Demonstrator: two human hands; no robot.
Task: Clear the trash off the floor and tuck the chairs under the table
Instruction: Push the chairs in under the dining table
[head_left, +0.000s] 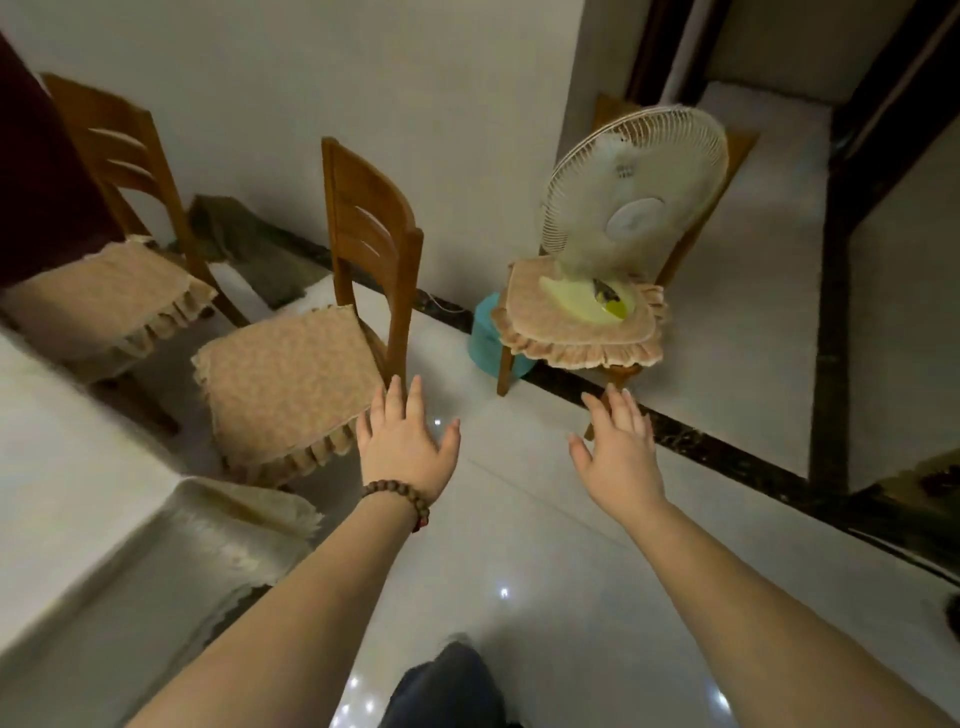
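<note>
Both my arms reach forward over the glossy white floor. My left hand (408, 441), with a bead bracelet on its wrist, is spread flat and empty just right of the near wooden chair (296, 374), which has a tan frilled cushion and stands out from the table (57, 499). My right hand (618, 447) is likewise flat with straight fingers and holds nothing. A second wooden chair (104, 280) stands at the far left beside the table. No trash shows on the floor near my hands.
A third cushioned chair (576, 322) at the wall carries a white electric fan (634, 192), with a teal stool (485, 338) under it. A fringed cloth hangs off the table's corner (234, 525). A dark floor border runs along the wall towards a doorway on the right.
</note>
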